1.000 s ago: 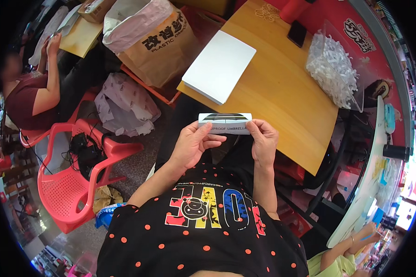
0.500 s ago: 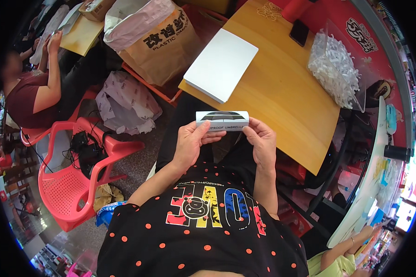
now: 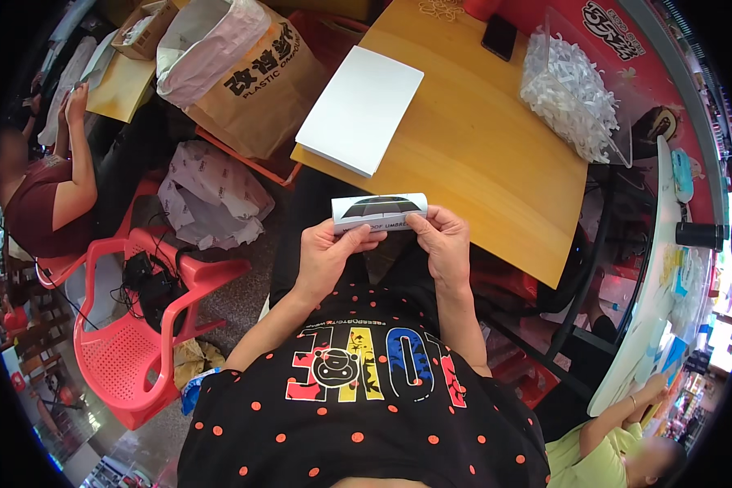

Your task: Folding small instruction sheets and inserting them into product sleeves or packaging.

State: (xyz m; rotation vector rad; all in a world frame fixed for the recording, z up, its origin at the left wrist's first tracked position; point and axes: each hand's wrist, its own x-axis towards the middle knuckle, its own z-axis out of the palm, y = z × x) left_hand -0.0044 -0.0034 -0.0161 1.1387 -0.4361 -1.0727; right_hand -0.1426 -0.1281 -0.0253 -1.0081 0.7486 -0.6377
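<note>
In front of my belly, just off the table's near edge, both hands hold a white printed paper sheet (image 3: 374, 208) with a picture of a dark umbrella on it. It looks curled or folded over into a narrow strip; its underside is hidden. My left hand (image 3: 327, 256) closes on its lower left, the thumb along the bottom edge and the fingers behind. My right hand (image 3: 446, 248) pinches the lower right end, thumb on the printed face. Beyond them, a stack of white sheets (image 3: 361, 110) lies on the wooden table (image 3: 472, 138).
A clear bin of white paper strips (image 3: 573, 98) and a black phone (image 3: 499, 38) are on the table. To the left stand a big paper sack (image 3: 256, 98), a crumpled white bag (image 3: 211, 195) and a red plastic chair (image 3: 126, 358) with black cables. Other people sit left and lower right.
The view has shifted, so the table sits slightly further left and up. My right thumb has moved inward onto the printed face; my left thumb has slid down to the lower edge.
</note>
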